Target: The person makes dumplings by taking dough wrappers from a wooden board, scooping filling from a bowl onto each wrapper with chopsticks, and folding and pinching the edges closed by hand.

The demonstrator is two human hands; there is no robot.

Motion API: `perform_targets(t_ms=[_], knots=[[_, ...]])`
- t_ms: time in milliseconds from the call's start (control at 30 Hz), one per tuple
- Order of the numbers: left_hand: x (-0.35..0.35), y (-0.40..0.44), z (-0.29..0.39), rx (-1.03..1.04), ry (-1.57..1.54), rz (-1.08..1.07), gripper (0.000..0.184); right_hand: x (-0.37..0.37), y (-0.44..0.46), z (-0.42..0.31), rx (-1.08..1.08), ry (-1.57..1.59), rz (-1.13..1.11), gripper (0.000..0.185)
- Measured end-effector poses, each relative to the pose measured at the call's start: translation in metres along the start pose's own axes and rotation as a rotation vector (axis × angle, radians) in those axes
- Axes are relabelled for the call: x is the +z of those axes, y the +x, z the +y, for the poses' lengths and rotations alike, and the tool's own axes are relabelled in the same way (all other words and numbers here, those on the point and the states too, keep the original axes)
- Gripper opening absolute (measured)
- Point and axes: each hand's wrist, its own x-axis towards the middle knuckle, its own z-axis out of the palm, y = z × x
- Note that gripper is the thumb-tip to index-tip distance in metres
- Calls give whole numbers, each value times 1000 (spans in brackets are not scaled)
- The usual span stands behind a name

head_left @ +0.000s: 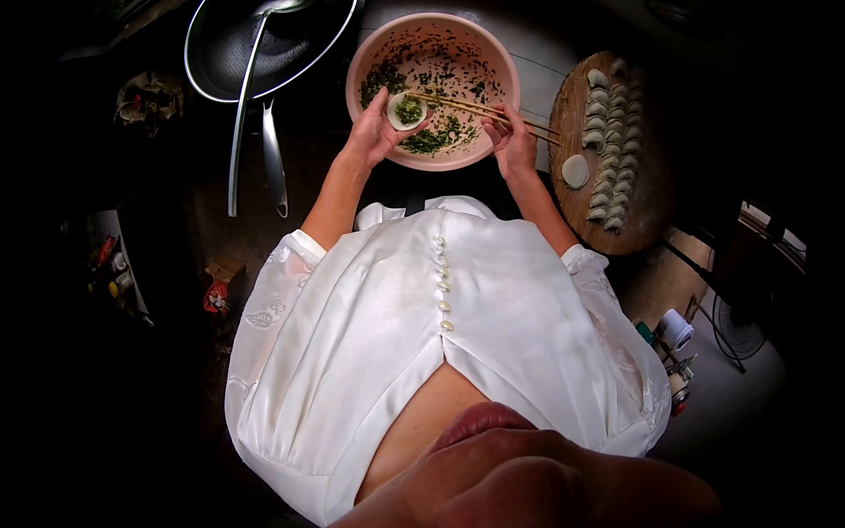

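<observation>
My left hand (pixel 374 132) holds a round dumpling wrapper (pixel 393 121) over the near left part of a pink bowl (pixel 514 84). A small heap of green filling (pixel 408 110) sits on the wrapper. Closed around a pair of chopsticks (pixel 475 107), my right hand (pixel 512 141) is at the bowl's right rim. The chopstick tips reach left to the wrapper's upper edge, by the filling. Inside the bowl, more chopped green filling (pixel 440 136) clings to the bottom and walls.
On the right, a round wooden board (pixel 572 207) bears rows of folded dumplings (pixel 607 167) and one flat wrapper (pixel 576 172). At upper left stands a wok (pixel 211 88) with a ladle (pixel 246 97) resting across its rim; its handle (pixel 274 167) points toward me.
</observation>
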Motion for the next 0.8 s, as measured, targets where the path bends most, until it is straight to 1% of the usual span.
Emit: perform_targets(t_ms=[167,267,367,500,567,600,667,800], knots=[[-5,4,-2,-12,-11,-29,57,-6,1,3,-1,7,8,24],[0,1,-1,-2,3,-9,58,-6,0,5,30,-4,-5,24],[3,0,-1,-2,-2,3,58,-4,0,-1,6,-6,18,28],[-5,5,-1,-29,0,-12,59,-11,6,-15,11,2,-35,28],[-11,8,-2,-63,-51,-96,58,-14,10,-21,69,-62,-132,27],[-9,7,-2,-64,-51,-97,58,-12,11,-23,69,-61,-130,27],[-6,5,-1,-78,6,-92,57,-7,12,-25,85,-104,-198,27],[1,2,2,-75,33,-106,55,-5,18,-20,73,-145,-233,28]])
